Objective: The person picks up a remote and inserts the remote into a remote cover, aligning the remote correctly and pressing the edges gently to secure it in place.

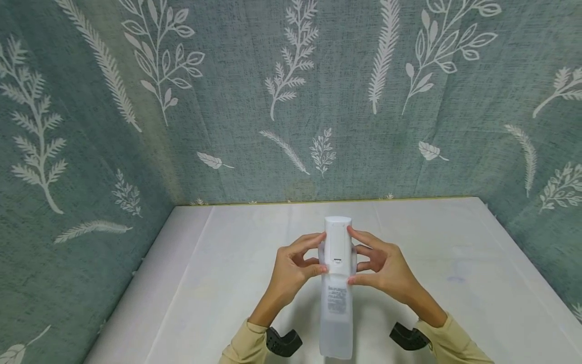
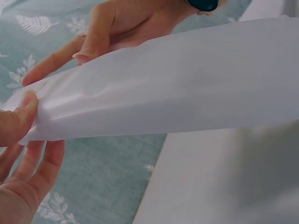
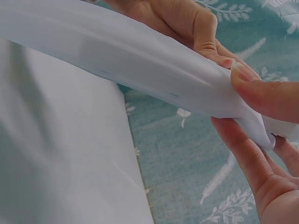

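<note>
A white remote control [image 1: 338, 237], its battery-cover side toward the head camera, stands upright between both hands. Below and around it is a long translucent plastic sleeve [image 1: 336, 333] with a block of grey print; its lower part hangs down loose. My left hand [image 1: 292, 268] pinches the left edge, thumb low and index finger near the top. On the right edge, my right hand [image 1: 391, 265] grips in the same way, with other fingers behind. In both wrist views the sleeve [image 2: 163, 88] spans the picture and largely hides the remote.
Under the hands lies a white-covered table [image 1: 218, 283]. Green leaf-print cloth [image 1: 245, 101] rises behind it and along both sides. Black wrist bands [image 1: 284, 342] sit at the cuffs of the cream sleeves [image 1: 245, 346].
</note>
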The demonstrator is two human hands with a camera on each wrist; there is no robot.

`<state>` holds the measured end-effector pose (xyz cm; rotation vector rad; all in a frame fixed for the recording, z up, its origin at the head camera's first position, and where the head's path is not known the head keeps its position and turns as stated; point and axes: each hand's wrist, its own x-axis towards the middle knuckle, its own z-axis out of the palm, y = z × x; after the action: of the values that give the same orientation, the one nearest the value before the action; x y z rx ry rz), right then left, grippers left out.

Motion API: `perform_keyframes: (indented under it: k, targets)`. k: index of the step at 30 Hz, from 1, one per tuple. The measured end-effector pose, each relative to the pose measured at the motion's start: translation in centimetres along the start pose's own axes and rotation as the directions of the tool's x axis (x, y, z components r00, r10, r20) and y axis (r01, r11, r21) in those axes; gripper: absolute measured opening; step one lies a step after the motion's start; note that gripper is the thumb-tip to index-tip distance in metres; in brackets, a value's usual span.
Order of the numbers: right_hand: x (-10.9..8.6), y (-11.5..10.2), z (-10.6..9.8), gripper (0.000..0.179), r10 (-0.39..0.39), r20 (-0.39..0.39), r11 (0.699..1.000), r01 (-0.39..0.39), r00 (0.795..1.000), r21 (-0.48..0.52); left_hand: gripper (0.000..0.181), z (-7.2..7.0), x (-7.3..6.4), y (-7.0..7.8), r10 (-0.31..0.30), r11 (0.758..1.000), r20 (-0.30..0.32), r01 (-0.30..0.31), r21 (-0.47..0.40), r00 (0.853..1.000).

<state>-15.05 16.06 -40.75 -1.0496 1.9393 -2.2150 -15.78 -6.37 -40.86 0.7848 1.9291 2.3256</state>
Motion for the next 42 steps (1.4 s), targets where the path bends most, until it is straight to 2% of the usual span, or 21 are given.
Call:
perform_keyframes:
  k: [6,17,21,25,28,32,35,42]
  targets:
    - [-0.2,0.1,-0.1,0.085,0.018,-0.021,1.0,-0.018,1.0,-0.019,0.056,0.2,0.1,-0.3,-0.014,1.0,-0.016,0.014,-0.007,1.0]
    - [0.5,-0.2,0.0,0.082,-0.018,-0.025,0.999,0.017,1.0,-0.047,0.05,0.1,0.4,0.0,-0.023,1.0,-0.061,0.023,-0.002,0.998]
    - [0.7,-0.3,0.2,0.073,-0.021,-0.112,0.997,0.012,0.993,-0.08,0.045,0.5,0.3,-0.3,0.015,1.0,-0.052,-0.015,-0.001,0.999]
    - [1.0,-0.5,0.4,0.065,-0.052,-0.234,0.992,0.024,0.971,-0.121,0.038,1.0,0.2,-0.7,0.067,0.998,-0.038,-0.067,-0.004,0.997]
    - [1.3,-0.7,0.5,0.063,-0.082,-0.278,0.987,0.039,0.957,-0.154,0.032,1.2,0.2,-0.9,0.1,0.995,-0.039,-0.1,0.002,0.994]
    - [1.4,-1.0,0.5,0.064,-0.083,-0.294,0.984,0.032,0.952,-0.173,0.021,1.3,0.3,-0.9,0.112,0.993,-0.054,-0.11,0.04,0.992]
    - [1.3,-1.1,0.5,0.063,-0.051,-0.297,0.986,0.0,0.954,-0.167,0.012,1.3,0.4,-0.7,0.103,0.993,-0.061,-0.099,0.063,0.993]
    - [0.9,-0.9,0.5,0.061,0.005,-0.276,0.985,-0.052,0.961,-0.164,0.008,1.4,0.3,-0.5,0.104,0.993,-0.078,-0.1,0.058,0.991]
